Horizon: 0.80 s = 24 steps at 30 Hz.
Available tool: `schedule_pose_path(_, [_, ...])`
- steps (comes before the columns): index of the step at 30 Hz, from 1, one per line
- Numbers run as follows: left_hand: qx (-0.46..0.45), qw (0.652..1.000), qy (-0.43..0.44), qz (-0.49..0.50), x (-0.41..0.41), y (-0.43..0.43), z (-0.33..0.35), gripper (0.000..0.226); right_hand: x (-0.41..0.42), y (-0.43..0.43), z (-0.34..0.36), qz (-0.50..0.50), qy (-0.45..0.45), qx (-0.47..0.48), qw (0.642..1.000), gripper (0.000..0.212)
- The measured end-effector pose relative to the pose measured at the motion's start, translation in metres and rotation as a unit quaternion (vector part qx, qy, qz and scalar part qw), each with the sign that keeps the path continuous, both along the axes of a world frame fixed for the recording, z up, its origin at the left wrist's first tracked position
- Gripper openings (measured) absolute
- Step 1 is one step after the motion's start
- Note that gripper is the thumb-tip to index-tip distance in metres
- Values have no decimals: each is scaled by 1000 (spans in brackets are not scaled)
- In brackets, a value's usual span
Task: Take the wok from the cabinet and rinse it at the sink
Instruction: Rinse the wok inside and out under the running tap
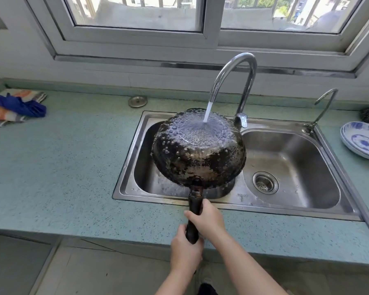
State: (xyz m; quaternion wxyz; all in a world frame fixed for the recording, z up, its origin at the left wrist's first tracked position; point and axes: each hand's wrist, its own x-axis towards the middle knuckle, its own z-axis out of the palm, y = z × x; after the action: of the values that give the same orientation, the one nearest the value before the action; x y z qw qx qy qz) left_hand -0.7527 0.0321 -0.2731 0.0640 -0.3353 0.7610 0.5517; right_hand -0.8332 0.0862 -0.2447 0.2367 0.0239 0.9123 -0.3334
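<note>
Both hands clamp the black handle (193,218): left hand (184,251) nearest, right hand (208,218) just beyond. Past the fingers (190,215), the blackened, dimpled steel wok (198,152) hangs inverted over the stainless sink (285,162); keep it tilted so the tap stream (208,112) sheets off.

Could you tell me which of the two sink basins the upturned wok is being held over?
The left basin. The wok sits bottom-up above it under the tall faucet's running water; the right basin, with its drain strainer exposed, has nothing over it.

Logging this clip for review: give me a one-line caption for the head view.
Both hands, left hand and right hand, grip the upturned wok by its handle under the running faucet.
</note>
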Motion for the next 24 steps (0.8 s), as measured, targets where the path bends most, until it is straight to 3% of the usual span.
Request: schedule_pose_path(24, [2,1000,-9,16,-1,2,3,15,0,1,0,-4,3,-3,1000,32])
